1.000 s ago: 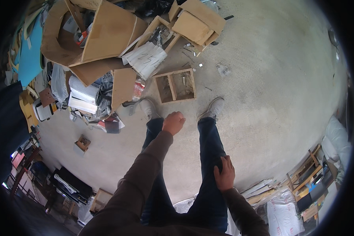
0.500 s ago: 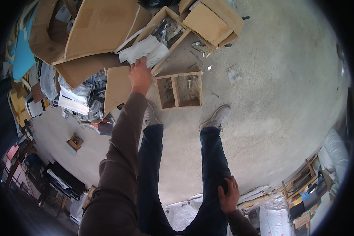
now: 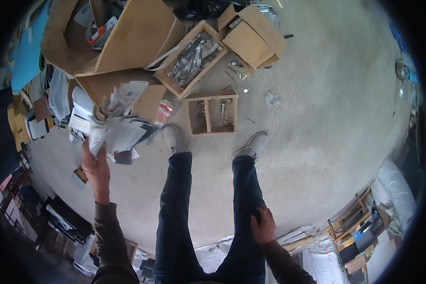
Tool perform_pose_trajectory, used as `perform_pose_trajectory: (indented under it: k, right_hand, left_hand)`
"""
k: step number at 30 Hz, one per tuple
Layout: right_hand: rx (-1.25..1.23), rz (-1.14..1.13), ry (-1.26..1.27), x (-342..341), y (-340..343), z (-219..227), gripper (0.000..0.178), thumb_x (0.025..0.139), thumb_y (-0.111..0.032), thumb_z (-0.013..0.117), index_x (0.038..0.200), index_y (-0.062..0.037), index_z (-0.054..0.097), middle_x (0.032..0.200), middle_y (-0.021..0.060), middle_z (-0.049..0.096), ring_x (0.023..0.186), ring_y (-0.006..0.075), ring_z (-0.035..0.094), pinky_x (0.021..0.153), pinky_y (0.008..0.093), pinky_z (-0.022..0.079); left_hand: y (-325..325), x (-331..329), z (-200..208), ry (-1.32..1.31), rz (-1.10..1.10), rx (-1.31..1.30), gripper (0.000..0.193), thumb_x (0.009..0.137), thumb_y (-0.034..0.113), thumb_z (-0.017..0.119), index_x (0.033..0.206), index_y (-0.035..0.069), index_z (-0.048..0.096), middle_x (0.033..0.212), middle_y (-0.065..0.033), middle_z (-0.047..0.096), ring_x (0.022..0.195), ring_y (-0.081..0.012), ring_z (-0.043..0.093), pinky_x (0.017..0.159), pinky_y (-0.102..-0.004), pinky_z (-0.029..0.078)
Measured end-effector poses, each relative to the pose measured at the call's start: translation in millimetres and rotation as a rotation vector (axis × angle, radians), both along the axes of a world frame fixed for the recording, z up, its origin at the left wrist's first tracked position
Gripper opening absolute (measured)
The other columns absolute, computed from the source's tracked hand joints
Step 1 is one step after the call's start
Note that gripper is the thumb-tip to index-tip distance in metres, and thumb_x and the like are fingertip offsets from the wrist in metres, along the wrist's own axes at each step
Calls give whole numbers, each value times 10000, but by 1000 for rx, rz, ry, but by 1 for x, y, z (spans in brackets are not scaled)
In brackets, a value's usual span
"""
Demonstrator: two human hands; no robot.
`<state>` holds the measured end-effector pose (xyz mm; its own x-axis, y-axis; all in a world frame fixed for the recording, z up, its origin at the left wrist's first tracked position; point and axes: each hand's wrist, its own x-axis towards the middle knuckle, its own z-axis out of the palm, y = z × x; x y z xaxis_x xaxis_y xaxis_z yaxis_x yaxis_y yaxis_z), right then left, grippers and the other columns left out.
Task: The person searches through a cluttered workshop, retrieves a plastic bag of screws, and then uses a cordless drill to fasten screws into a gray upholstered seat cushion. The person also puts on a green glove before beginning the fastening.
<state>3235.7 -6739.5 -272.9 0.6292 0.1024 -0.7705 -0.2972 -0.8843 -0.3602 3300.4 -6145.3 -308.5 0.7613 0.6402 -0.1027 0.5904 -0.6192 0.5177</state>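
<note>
In my left hand (image 3: pixel 96 168) is a loose bundle of white paper or packaging (image 3: pixel 112 130), gripped at its lower end. The bundle is motion-blurred, and dark flat edges stick out on its right side. It hangs in front of a large open cardboard box (image 3: pixel 132 35) and a pile of wrapping and plastic. My right hand (image 3: pixel 263 226) lies over my right knee, thumb apart from the fingers; a dark patch shows between them. Beyond my feet sits a wooden box with two compartments (image 3: pixel 206 115). Behind it, a longer wooden crate (image 3: pixel 204 73) holds many metal pieces (image 3: pixel 191 60).
A smaller cardboard box (image 3: pixel 253 42) stands beside the crate, with small metal bits scattered on the concrete floor (image 3: pixel 326 118). A red-and-white packet (image 3: pixel 164 111) lies near my left shoe (image 3: pixel 173 138). Wooden frames (image 3: pixel 350 215) and a white sack (image 3: pixel 323 260) are at the lower right.
My left hand has swung left and toward me from the metal-filled crate, carrying the white bundle. The metal pieces are now uncovered. My right hand stays on my knee.
</note>
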Motion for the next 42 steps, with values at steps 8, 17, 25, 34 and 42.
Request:
perform_pose_trajectory:
  k: [8,17,25,34,42]
  right_hand:
    - [-13,44,11,1,4,-5,421,983,-212,741,1328,24,690,1442,283,696,1328,525,634,1131,565,533]
    - [-8,43,54,12,12,-7,414,979,-196,739,1327,24,694,1418,259,706,1307,517,639,1116,554,538]
    - [-5,13,55,28,3,-4,354,954,-131,732,1265,35,700,1337,248,718,1228,476,681,1076,511,552]
    - [11,-14,72,29,-1,-3,373,975,-172,731,1287,31,707,1362,263,720,1264,497,665,1081,532,552]
    - [18,-16,56,24,-1,-8,368,987,-206,733,1275,22,711,1339,218,738,1253,478,666,1053,533,561]
  left_hand:
    - [68,-26,-28,210,-63,501,586,994,94,808,1534,42,588,1434,-206,640,1368,-439,589,1164,-524,474]
    - [-183,-26,-231,372,-600,-180,350,889,104,785,1235,93,738,1286,-101,705,1293,-356,616,1074,-504,518]
    - [-244,-29,-365,657,-845,213,172,883,164,747,1047,122,780,1094,-54,667,1162,-289,581,967,-459,449]
    - [-219,2,-312,518,-872,52,82,949,212,759,991,155,801,1052,-22,686,1124,-283,607,1001,-491,434]
    - [-240,22,-283,585,-701,-98,158,1010,248,749,1126,148,786,1115,-46,695,1224,-297,654,1201,-650,391]
